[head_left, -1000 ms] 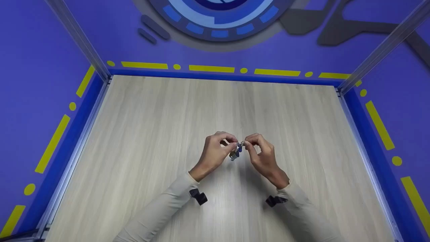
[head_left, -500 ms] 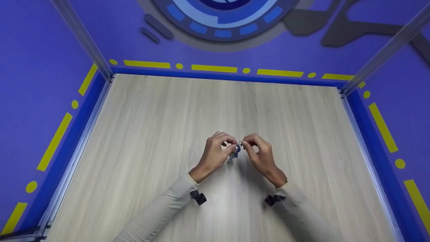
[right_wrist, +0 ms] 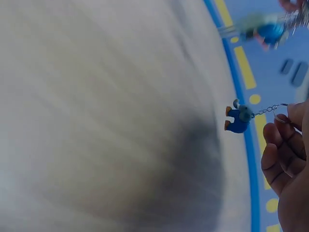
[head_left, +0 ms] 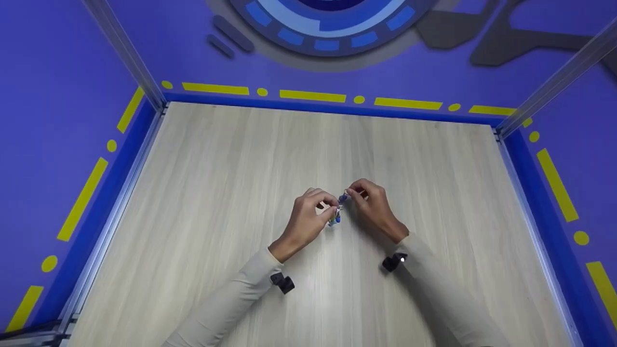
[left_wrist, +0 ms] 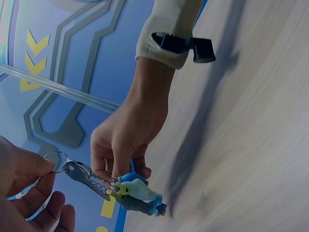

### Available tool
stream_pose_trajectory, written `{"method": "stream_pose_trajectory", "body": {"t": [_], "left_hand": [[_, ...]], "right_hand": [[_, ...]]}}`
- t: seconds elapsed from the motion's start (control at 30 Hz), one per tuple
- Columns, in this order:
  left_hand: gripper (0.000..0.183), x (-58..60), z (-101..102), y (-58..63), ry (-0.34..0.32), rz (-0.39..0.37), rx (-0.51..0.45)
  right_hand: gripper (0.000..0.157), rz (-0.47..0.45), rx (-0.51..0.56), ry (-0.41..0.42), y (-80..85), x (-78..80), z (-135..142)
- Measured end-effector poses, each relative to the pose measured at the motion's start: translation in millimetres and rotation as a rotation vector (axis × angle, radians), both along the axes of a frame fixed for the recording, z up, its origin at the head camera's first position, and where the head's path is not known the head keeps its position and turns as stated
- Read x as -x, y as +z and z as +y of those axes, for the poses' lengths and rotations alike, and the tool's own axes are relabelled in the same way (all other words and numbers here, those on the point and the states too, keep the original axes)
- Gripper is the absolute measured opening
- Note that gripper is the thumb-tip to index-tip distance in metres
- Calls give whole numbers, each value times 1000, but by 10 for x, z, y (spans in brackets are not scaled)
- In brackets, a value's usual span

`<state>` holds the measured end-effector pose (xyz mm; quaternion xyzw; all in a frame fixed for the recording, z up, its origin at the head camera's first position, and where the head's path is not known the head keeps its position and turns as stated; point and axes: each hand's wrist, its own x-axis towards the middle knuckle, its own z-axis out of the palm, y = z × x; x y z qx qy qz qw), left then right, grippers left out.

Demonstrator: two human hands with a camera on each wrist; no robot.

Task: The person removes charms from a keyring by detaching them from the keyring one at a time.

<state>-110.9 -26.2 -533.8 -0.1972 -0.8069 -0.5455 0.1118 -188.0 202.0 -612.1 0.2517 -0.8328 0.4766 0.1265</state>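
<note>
My left hand [head_left: 308, 217] pinches a metal key ring [left_wrist: 57, 153] between thumb and finger. From it hang a silver key [left_wrist: 82, 176] and small coloured figurines [left_wrist: 140, 189] on chains, bunched together. To the right and slightly farther off, my right hand [head_left: 375, 205] pinches the split ring [right_wrist: 279, 115] of a keychain. A blue elephant figurine [right_wrist: 239, 117] with orange feet dangles from its short chain. In the head view the elephant hangs close beside the left hand's bunch; in the right wrist view the two stand apart, with the bunch blurred at the top right.
Both hands are over a pale wood-grain table [head_left: 241, 159]. Blue panels [head_left: 308, 72] with yellow markings rise behind it and at both sides, along metal frame rails [head_left: 126, 185]. Each sleeved wrist wears a small black camera mount [head_left: 283, 282].
My right hand has moved away from me, taking the elephant keychain off from the left hand's bunch. My left hand stays nearly in place. The head view has shifted slightly.
</note>
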Motion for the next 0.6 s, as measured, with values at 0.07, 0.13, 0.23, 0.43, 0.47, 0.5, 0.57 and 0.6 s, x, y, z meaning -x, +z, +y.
{"method": "stream_pose_trajectory", "body": {"t": [0.07, 0.13, 0.23, 0.43, 0.47, 0.5, 0.57, 0.6], "left_hand": [[10, 1, 0, -1, -1, -9, 1], [10, 7, 6, 0, -2, -17, -5], [12, 12, 13, 6, 2, -25, -12], [13, 10, 25, -13, 5, -33, -18], [13, 12, 29, -14, 4, -35, -20], [14, 14, 33, -17, 4, -34, -21], [14, 16, 42, -20, 1, -37, -24], [15, 17, 48, -22, 0, -39, -26]], "right_hand": [[4, -53, -1, -12, -39, 94, 9], [5, -108, -2, -28, -70, 187, 12], [5, -165, -7, -60, -124, 317, 6], [7, -212, -47, -142, -204, 507, -23], [7, -216, -62, -154, -200, 532, -27], [7, -220, -80, -165, -193, 555, -28], [8, -226, -131, -188, -175, 594, -26], [8, -231, -157, -198, -167, 612, -22]]}}
